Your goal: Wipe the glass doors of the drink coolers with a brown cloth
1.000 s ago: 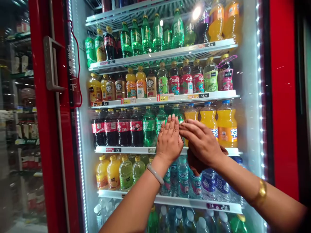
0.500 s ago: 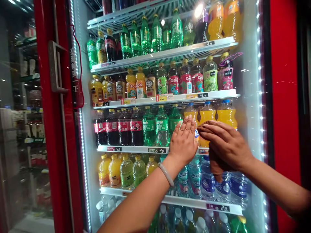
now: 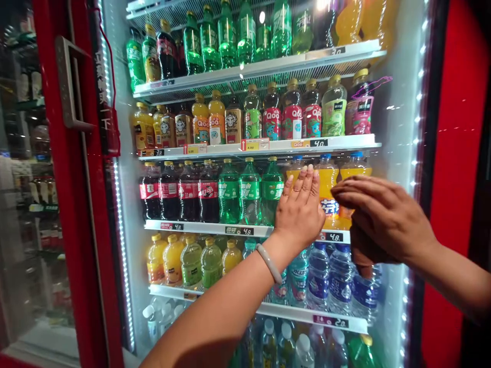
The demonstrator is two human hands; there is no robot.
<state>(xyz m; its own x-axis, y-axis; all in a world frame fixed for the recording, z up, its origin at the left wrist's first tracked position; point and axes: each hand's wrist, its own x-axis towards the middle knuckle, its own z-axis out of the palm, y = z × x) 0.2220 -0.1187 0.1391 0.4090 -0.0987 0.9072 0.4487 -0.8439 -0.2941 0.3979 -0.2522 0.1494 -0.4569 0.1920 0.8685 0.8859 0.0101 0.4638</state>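
My left hand [image 3: 299, 209] lies flat with its fingers stretched upward against the glass front of a drinks cooler, a pale bangle [image 3: 269, 263] at its wrist. Nothing shows in it. To its right, my right hand [image 3: 383, 214] holds a folded brown cloth [image 3: 366, 250] that hangs below the palm; its fingers point left. Behind the hands stand orange drink bottles with blue caps [image 3: 328, 176] and green bottles [image 3: 272, 184]. A small gap separates the two hands.
Shelves of bottles [image 3: 245, 148] fill the lit cooler. On the left is a red door frame with a metal handle [image 3: 67, 84], beside another glass-fronted cabinet. A red frame [image 3: 447, 153] borders the right side.
The view has shifted, so the shelves sit a little further left and higher. My right hand with the cloth has moved right, widening the gap to my left hand.
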